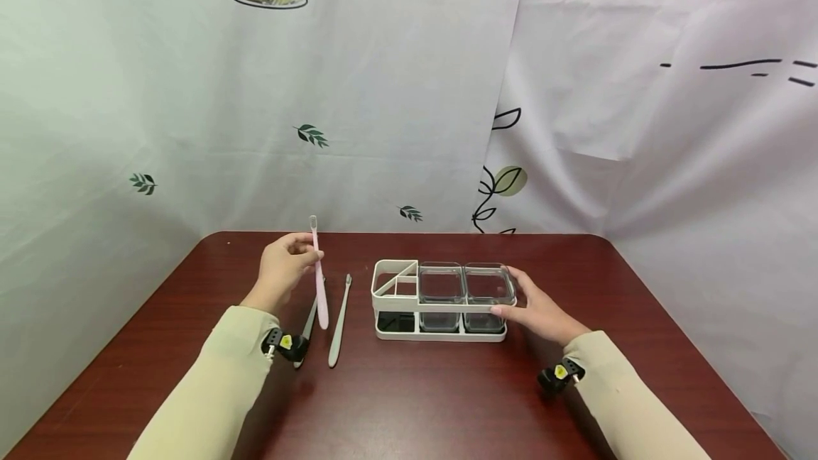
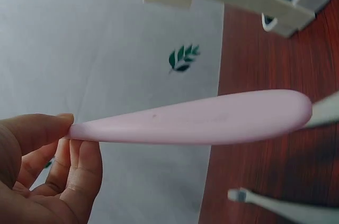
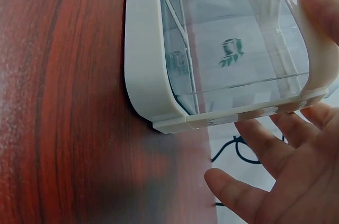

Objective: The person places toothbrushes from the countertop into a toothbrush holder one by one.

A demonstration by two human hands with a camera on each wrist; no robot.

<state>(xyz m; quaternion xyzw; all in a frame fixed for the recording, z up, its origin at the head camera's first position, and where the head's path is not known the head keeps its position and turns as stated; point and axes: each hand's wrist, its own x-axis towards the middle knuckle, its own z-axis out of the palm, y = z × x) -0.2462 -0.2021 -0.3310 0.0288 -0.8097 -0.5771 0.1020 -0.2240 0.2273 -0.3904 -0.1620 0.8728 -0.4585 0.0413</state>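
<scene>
1. In the head view, the left hand (image 1: 284, 272) was raised over the left part of the dark red, wood-grained worktop (image 1: 415, 403), its thumb and fingers drawn together in a pinch on a slim pale pink plastic toothbrush (image 1: 322, 297). This toothbrush was nearly upright, head uppermost.
2. Two slender grey-green toothbrushes (image 1: 339, 329) lay on the worktop's left side, apart from each other, heads toward the far edge; one was partly hidden by the pink toothbrush.
3. A white two-tier plastic rack (image 1: 409, 336) stood nearer the far edge, slightly right of its middle, with two clear square cups (image 1: 441, 282) side by side in its right part. The right hand (image 1: 537, 309) gripped the rack's right end, moderately spread, thumb at the front rail.
4. In the left wrist view, thumb and fingers pinched the pink toothbrush's narrow part, its broad rounded handle end free. Parts of the rack and grey-green toothbrushes showed beyond.
5. In the right wrist view, the thumb rested on the rack's upper rail, some fingertips met its end, and one finger was extended clear of it. A leaf-printed white curtain (image 3: 233, 181) showed behind.
</scene>
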